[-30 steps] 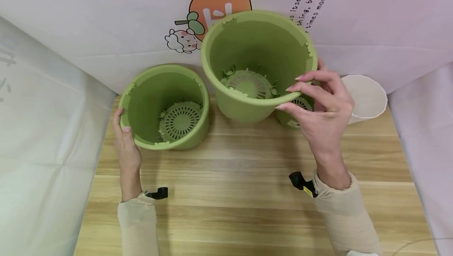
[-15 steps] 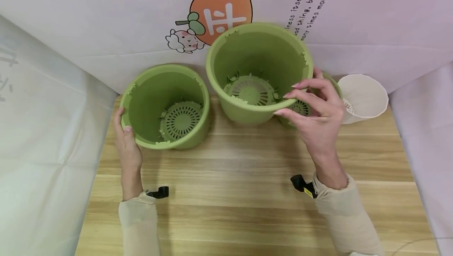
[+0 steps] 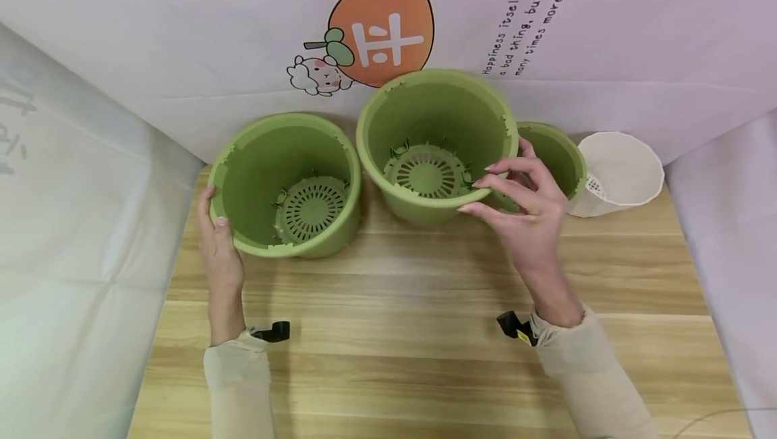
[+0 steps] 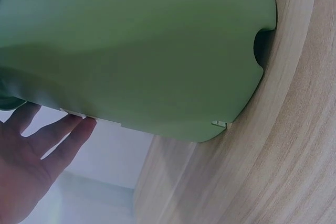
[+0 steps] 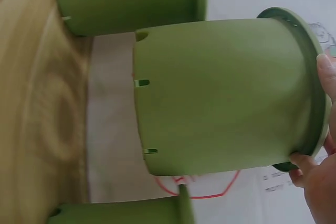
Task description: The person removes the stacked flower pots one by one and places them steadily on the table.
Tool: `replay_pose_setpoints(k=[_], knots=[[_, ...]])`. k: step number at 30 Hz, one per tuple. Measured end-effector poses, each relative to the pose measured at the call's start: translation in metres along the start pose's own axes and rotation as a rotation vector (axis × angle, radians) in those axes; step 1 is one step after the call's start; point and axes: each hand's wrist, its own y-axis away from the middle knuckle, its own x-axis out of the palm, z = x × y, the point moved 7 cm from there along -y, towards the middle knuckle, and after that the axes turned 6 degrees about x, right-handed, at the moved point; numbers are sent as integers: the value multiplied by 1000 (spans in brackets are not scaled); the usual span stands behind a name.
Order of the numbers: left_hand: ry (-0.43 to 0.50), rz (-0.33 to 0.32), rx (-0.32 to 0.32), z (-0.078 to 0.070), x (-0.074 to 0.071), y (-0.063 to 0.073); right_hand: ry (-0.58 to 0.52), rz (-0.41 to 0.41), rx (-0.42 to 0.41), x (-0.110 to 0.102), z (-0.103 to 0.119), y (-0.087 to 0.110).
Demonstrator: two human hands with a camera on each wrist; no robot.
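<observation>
In the head view my right hand (image 3: 534,213) pinches the rim of a green plastic flowerpot (image 3: 440,122), thumb outside and fingertips over the edge. The right wrist view shows this flowerpot's slotted base raised off the table. My left hand (image 3: 221,253) rests against the left rim of a second green flowerpot (image 3: 285,186), which stands on the table. In the left wrist view, extended fingers (image 4: 65,148) touch its outer wall. Behind my right hand stands a smaller green flowerpot (image 3: 552,156), partly hidden by the hand and the raised one.
A white pot (image 3: 628,169) with a perforated bottom stands at the back right. Under everything is a wood-grain table (image 3: 394,344). White printed cloth (image 3: 231,27) walls rise at the back and both sides. A thin cable (image 3: 716,413) lies at the lower right.
My right hand has lowered the raised flowerpot and shifted slightly left with it, uncovering more of the smaller flowerpot behind and the wall's print. My left hand has stayed put.
</observation>
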Motion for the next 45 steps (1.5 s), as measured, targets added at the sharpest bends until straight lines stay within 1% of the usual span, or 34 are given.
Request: replay_pose_setpoints(k=[5, 9, 16, 20, 26, 29, 37, 45], knots=[[12, 9, -1, 0, 2, 0, -24, 3, 3, -1, -12, 13], [-3, 7, -16, 0, 1, 0, -18, 9, -23, 0, -18, 18], [-18, 7, -33, -1, 0, 0, -16, 13, -63, 1, -25, 23], [-16, 6, -27, -1, 1, -1, -4, 21, -72, 2, -28, 24], [-1, 6, -17, -1, 1, 0, 39, 30, -122, 6, -31, 29], [6, 11, -16, -2, 1, 0, 56, 32, -124, 7, -34, 33], [-10, 13, -18, -1, 1, 0, 67, 27, -138, 8, -40, 37], [-33, 5, -24, 0, 1, 1, 104, 55, -107, 2, -71, 51]])
